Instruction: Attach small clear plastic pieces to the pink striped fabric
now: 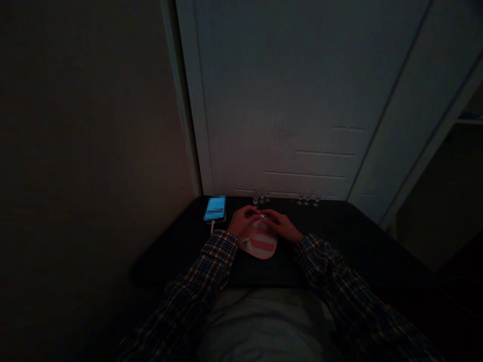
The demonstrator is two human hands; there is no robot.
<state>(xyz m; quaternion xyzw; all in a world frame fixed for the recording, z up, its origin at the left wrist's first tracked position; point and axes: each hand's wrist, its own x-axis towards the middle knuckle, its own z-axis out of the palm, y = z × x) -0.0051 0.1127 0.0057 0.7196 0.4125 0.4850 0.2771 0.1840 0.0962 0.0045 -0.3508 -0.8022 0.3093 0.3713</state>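
Note:
In dim light a pink-and-white striped cloth (260, 241) hangs between my hands above the dark tabletop. My left hand (243, 219) pinches the cloth's upper edge with curled fingers. From the other side, my right hand (283, 225) is closed at the top of the cloth, its fingertips around a small clear shiny piece (263, 216), which looks like glass. The cloth and fingers cover most of that piece, so its shape is hidden. Just beyond my hands several small stemmed glasses (261, 197) stand near the back edge.
More small stemmed glasses (307, 201) stand at the back right. A lit phone (215, 208) with a white cable (212, 227) lies at the left of the black table (339, 251). A pale panel with heart reliefs (281, 136) rises behind; a wall (94, 151) borders the left.

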